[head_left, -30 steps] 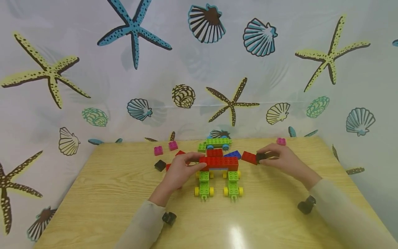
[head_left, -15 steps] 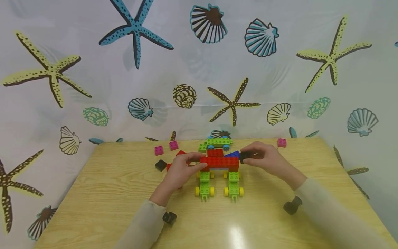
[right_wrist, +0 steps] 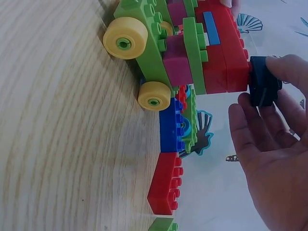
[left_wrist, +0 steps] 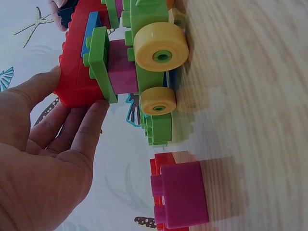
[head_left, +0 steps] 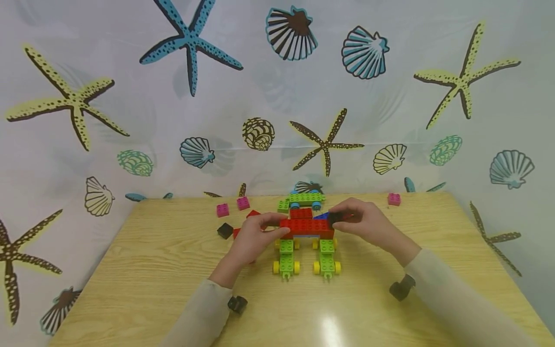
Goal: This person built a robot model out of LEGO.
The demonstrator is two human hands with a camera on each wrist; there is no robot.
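Note:
A toy brick build stands mid-table: a long red brick layer (head_left: pixel 308 226) bridges two green wheeled bases (head_left: pixel 286 264) with yellow wheels. Pink bricks (right_wrist: pixel 177 62) and flat green bricks (right_wrist: pixel 194 55) sit between wheels and red layer. My left hand (head_left: pixel 258 236) grips the left end of the red layer, thumb on one side and fingers on the other. With my right hand (head_left: pixel 368 222) I pinch a black brick (right_wrist: pixel 262 81) at the right end of the red layer, right at its studs. Its underside is hidden.
Behind the build lie a red brick (head_left: pixel 301 213), a blue brick (head_left: pixel 321 216) and a green car base with blue wheels (head_left: pixel 305 198). Pink bricks (head_left: pixel 222 209) and a black brick (head_left: pixel 225 231) lie at left. Another pink brick (head_left: pixel 394 199) lies back right. A patterned curtain (head_left: pixel 277 96) hangs behind.
My right hand has carried the black brick leftward from beside the loose red brick onto the right end of the red layer. The left hand has kept its grip in place.

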